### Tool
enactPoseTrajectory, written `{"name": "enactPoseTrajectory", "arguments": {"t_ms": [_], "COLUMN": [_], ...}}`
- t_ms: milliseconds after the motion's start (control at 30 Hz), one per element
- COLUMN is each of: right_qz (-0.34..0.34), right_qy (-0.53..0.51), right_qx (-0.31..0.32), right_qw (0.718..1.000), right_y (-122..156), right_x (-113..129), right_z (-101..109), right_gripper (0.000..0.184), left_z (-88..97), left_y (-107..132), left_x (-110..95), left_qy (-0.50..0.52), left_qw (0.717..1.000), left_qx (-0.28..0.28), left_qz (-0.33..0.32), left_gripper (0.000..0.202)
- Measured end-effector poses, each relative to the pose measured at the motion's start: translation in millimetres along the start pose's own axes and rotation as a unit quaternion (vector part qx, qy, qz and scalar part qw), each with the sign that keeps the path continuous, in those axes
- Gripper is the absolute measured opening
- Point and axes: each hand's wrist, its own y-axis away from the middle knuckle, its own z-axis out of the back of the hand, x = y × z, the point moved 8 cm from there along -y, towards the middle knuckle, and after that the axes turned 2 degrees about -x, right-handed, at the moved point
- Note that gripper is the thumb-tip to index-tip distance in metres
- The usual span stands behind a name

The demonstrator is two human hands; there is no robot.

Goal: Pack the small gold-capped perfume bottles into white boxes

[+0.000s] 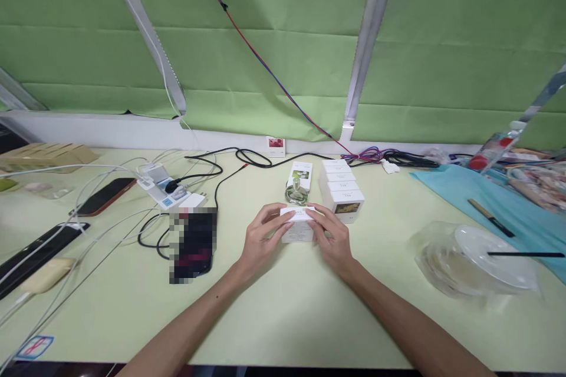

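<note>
Between my two hands is a small white box (298,232) with fine print on its near side, standing on the pale green table. My left hand (263,232) grips its left side, and my right hand (331,234) grips the right; fingers of both rest on the top. Just behind it stands a round clear glass bottle (296,191). Another white box with a green picture (301,173) lies behind the bottle. To the right, several matching white boxes (341,185) are lined up in a row, the nearest showing a dark gold picture.
At left are a power strip (161,185), tangled cables, a pixelated phone (194,244) and another phone (105,195). A small box with a red picture (276,146) stands by the wall. On the right are a plastic-wrapped container (469,259), a blue cloth (460,194), a knife (490,217) and a bottle (495,144).
</note>
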Motion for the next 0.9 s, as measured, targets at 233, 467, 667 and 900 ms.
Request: {"name": "enactPoseTrajectory", "arguments": {"t_ms": [233,467,667,900], "right_qz": [0.002,0.002,0.011,0.027], "right_qy": [-0.001,-0.008,0.005,0.008], "right_qx": [-0.003,-0.003,-0.004,-0.007], "right_qw": [1.000,1.000,1.000,1.000], "right_y": [-0.9,0.1,0.1,-2.0], "right_x": [1.3,-0.3,0.3,5.5], "right_z": [0.1,-0.1,0.6,1.4], "right_gripper": [0.028,0.028,0.028,0.029], "left_z": [0.4,-0.3,-1.4,-1.8], "left_y": [-0.6,0.3,2.0,2.0], "left_x": [-1.1,-0.6,2.0,2.7], "left_qy": [-0.002,-0.005,0.005,0.035], "left_qw": [1.000,1.000,1.000,0.999], "left_qx": [-0.001,-0.004,-0.003,-0.020], "left_qz": [0.001,-0.003,0.006,0.014], "left_gripper": [0.032,0.033,0.030,0.030]}}
